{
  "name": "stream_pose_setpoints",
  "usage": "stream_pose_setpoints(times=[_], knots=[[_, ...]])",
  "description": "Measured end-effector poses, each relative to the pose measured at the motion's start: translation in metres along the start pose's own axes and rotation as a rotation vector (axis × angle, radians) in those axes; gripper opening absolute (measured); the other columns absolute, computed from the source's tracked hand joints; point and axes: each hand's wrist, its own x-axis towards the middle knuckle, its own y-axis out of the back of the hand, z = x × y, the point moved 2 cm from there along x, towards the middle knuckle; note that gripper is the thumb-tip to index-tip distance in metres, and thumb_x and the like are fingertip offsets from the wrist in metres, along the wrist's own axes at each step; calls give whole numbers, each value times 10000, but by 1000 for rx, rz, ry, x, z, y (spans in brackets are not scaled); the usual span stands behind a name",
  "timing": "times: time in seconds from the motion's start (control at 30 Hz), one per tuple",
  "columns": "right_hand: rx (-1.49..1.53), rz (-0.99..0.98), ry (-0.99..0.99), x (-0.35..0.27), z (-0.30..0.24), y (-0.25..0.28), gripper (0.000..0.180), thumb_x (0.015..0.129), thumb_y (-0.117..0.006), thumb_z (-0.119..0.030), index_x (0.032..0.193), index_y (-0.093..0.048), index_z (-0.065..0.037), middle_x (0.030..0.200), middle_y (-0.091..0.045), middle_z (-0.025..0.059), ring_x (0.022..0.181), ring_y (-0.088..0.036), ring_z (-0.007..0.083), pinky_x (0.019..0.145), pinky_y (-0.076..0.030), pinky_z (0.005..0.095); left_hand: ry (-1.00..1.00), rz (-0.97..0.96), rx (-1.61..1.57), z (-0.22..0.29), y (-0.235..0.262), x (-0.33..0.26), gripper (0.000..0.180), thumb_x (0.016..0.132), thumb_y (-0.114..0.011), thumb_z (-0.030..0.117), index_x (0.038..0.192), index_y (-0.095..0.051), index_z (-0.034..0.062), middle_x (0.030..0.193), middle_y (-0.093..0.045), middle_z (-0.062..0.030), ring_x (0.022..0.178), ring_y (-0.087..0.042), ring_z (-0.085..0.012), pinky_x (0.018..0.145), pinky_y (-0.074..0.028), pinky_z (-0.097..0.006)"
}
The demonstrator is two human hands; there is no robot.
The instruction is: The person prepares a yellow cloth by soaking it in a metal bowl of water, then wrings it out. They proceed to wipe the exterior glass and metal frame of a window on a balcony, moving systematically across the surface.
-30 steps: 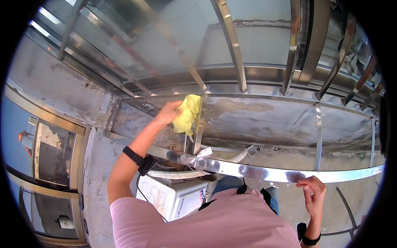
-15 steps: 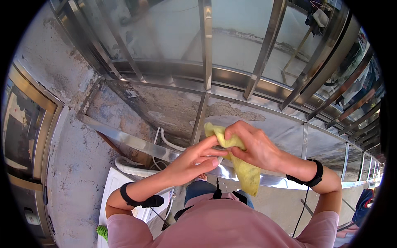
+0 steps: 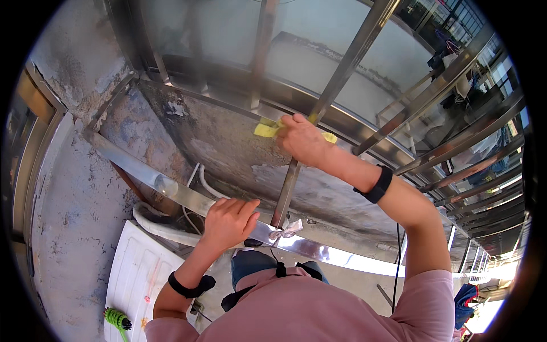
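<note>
Right hand (image 3: 303,139): our grip is folded around the yellow cloth (image 3: 266,129), its ends poking out both sides.
Cloth: in the grip, at the upper rail (image 3: 228,106); half a second ago both our hands met at it, so now the right alone works it.
Left hand (image 3: 229,225): below and left of the grip, over the lower rail (image 3: 342,257); whether it clasps, we cannot tell.
</note>
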Motion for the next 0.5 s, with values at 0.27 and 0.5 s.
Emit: stream_pose_setpoints(times=[0.27, 0.5], knots=[[167, 128, -226, -103, -20, 12, 231, 694, -594, -88, 924, -618, -87, 870, -580, 19, 878, -489, 207, 759, -430, 289, 16, 56, 26, 1, -3, -5, 141, 727, -629, 210, 829, -634, 113, 625, -559, -16, 561, -556, -191, 555, -419, -308], [-21, 271, 11, -80, -5, -29, 299, 738, -573, -144, 1029, -608, -84, 1041, -532, -3, 867, -466, 171, 727, -410, 282, -21, 30, 31, 4, -6, 3, 115, 728, -621, 225, 781, -625, 123, 623, -535, -8, 583, -551, -176, 561, -419, -297]])
